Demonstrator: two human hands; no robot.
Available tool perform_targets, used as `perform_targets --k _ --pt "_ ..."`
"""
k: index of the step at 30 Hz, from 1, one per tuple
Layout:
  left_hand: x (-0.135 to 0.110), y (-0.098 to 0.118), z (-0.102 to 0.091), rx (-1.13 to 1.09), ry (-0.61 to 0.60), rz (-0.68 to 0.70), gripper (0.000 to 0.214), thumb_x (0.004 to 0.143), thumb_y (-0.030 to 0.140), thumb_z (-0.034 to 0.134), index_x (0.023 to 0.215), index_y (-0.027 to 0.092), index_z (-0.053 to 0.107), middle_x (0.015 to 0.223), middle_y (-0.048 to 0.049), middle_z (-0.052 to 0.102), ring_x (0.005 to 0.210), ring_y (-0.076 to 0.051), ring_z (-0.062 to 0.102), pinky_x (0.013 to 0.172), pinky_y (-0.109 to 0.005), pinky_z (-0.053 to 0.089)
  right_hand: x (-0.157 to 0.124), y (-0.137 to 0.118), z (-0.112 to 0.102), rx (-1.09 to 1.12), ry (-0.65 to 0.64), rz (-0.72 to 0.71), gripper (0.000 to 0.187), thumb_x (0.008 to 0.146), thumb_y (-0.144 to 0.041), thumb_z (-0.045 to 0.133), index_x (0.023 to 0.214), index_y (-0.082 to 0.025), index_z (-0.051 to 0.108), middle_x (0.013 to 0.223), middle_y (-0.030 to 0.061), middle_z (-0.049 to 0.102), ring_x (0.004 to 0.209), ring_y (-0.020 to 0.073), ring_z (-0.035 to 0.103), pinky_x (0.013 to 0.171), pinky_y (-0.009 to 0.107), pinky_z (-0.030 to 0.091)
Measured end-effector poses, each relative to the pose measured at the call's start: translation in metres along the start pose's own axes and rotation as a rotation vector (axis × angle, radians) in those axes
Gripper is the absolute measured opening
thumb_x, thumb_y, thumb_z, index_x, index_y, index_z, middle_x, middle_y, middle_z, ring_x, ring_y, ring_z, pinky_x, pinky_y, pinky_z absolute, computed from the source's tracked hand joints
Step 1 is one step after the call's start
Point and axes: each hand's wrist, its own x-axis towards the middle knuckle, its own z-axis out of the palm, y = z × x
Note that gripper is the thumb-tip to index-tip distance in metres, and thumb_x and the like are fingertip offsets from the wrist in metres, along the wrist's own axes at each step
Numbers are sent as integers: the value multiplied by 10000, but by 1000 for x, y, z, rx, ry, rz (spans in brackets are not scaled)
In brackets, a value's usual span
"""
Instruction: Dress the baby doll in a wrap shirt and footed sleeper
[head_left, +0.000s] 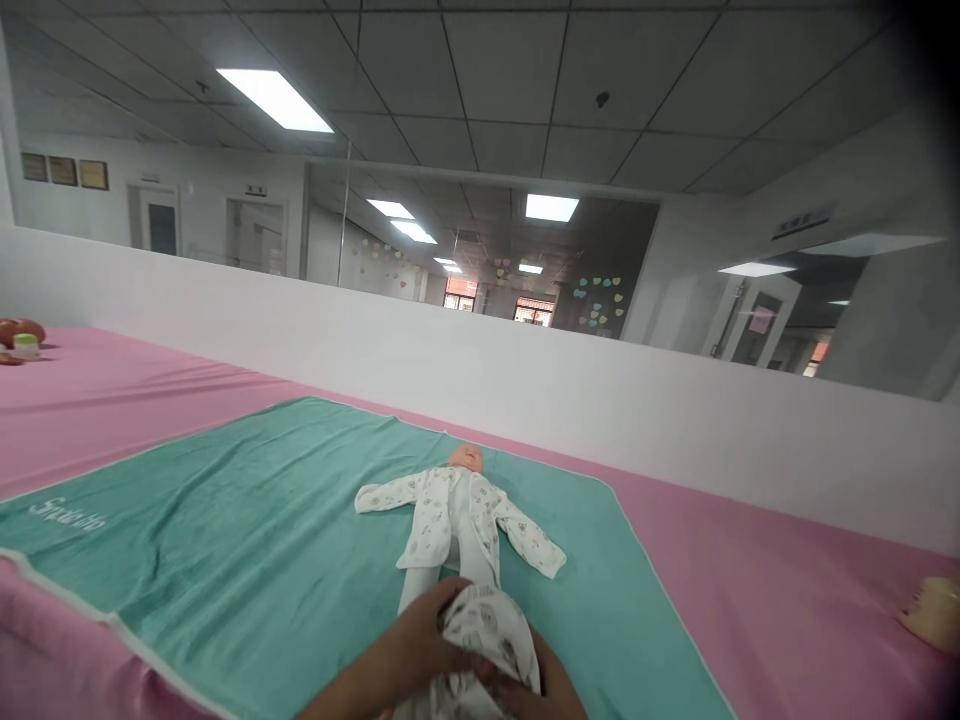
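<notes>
A baby doll (466,458) lies on its back on a green towel (247,540), head away from me and arms spread. It wears a white printed jacket (431,515), loose at the front, over white clothing on its body and legs. Over the doll's lower legs, my left hand (435,635) grips a bunched white printed baby garment (491,630) from the left. From the right, my right hand (536,685) has its fingers closed on the same cloth. Its exact kind is hard to make out. The bunched cloth and my hands hide the doll's feet.
Pink cloth (750,560) covers the surface around the towel. A low white wall (450,360) with glass above it runs along the back. A yellowish object (934,612) sits at the right edge; a green-topped item (26,345) and reddish objects lie at the far left.
</notes>
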Motion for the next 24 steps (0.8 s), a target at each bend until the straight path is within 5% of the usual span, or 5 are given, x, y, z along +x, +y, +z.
perform_targets --k 6,10,14,19,24 --pt "19 20 -5 -349 -107 -84 424 643 313 705 1013 143 586 922 -79 662 874 -243 605 790 -343 458 11 -29 -6 198 -223 -67 658 618 -482 732 1175 -162 588 1097 105 627 1048 301 545 926 393 389" --pt "25 22 1 -478 -77 -164 449 660 376 699 1024 133 602 948 -125 659 889 -268 616 804 -364 464 23 -22 -5 288 -162 -17 591 627 -462 733 1099 -122 629 982 119 667 932 295 595 860 411 424" --pt "29 12 4 -543 -81 -187 373 695 389 651 964 134 614 884 -108 663 823 -251 629 780 -362 472 29 -5 4 408 -115 215 565 680 -472 684 1112 -116 610 962 133 669 874 282 622 791 414 461" --pt "25 -3 -4 -177 0 -204 345 618 319 686 903 151 587 839 -48 644 827 -234 600 727 -324 452 28 11 12 483 -167 178 512 605 -366 753 1042 -118 650 957 114 678 921 272 612 863 386 437" --pt "6 -6 -12 313 -122 -57 354 624 322 667 922 216 508 897 -8 603 845 -233 554 668 -303 402 27 22 8 343 -268 10 593 478 -196 813 1047 -166 653 982 72 673 970 290 574 864 388 420"
